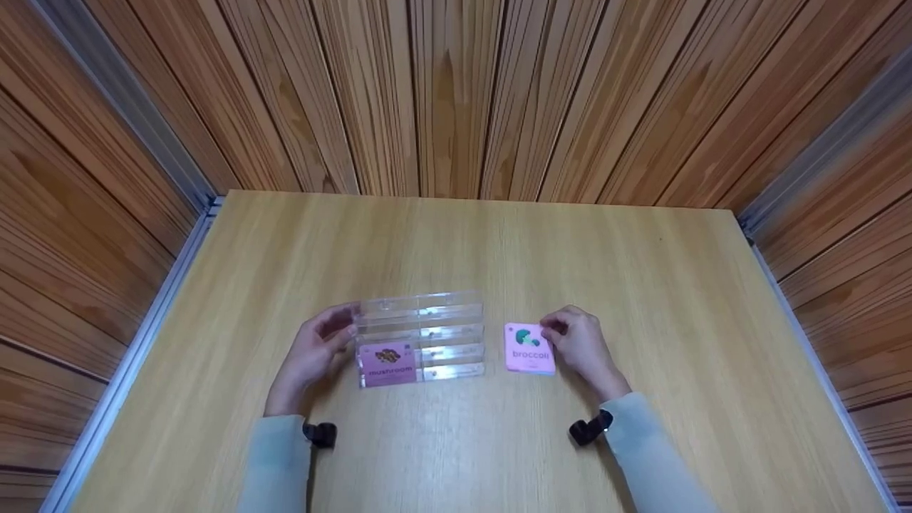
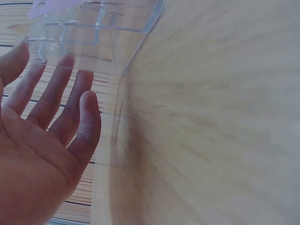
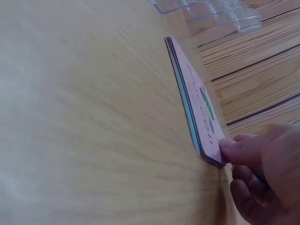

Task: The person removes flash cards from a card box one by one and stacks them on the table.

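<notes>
A clear plastic tiered card rack stands on the table, a purple mushroom card in its lowest left slot. My left hand holds the rack's left edge, thumb in front and fingertips behind the clear plastic; the other fingers stretch out fairly straight. To the right of the rack lies a stack of cards, teal and dark layers showing at its side. On top is a pink broccoli card. My right hand pinches this card at its upper right edge, thumb on its face.
The wooden table runs back to a wood-plank wall, with more plank walls on both sides. Grey metal rails line the table's side edges. A black wrist camera sits on each forearm.
</notes>
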Available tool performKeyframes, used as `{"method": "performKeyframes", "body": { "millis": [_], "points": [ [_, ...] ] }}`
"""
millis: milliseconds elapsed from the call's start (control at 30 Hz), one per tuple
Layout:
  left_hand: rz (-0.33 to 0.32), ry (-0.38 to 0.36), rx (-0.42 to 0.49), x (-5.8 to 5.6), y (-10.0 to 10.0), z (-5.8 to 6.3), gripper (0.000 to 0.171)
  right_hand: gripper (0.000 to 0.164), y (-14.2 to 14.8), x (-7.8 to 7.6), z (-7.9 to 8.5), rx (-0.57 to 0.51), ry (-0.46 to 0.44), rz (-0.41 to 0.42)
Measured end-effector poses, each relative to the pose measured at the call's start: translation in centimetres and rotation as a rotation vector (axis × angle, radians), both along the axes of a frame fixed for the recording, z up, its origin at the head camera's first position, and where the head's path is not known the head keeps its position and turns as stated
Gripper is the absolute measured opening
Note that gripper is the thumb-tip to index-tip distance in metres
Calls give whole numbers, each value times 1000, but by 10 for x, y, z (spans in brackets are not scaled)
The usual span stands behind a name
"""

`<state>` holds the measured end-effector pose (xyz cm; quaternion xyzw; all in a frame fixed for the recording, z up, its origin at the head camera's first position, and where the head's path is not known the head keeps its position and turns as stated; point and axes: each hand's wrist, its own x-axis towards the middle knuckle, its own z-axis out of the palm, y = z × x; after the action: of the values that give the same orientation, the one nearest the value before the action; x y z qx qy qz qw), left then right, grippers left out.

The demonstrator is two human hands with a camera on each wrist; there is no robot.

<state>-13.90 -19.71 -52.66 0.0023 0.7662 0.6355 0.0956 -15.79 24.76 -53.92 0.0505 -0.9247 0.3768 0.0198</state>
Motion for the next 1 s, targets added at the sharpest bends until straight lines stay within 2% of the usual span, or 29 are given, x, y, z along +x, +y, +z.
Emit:
{"method": "performKeyframes", "body": {
  "millis": [200, 500, 667, 833, 1000],
  "points": [
    [39, -34, 5, -1, 2, 2, 41, 15, -2, -1, -1, 15, 69, 3],
    [20, -16, -4, -1, 2, -1, 41, 21, -2, 3, 2, -61, 21, -34],
    [16, -10, 3, 0, 2, -1, 43, 23, -7, 6, 11, -109, 45, -21],
    [22, -13, 12, 0, 2, 0, 42, 24, -16, 9, 22, -143, 100, 32],
    [20, -5, 1, 1, 2, 0, 42, 25, -30, 15, 35, -167, 94, 67]
  ]
}}
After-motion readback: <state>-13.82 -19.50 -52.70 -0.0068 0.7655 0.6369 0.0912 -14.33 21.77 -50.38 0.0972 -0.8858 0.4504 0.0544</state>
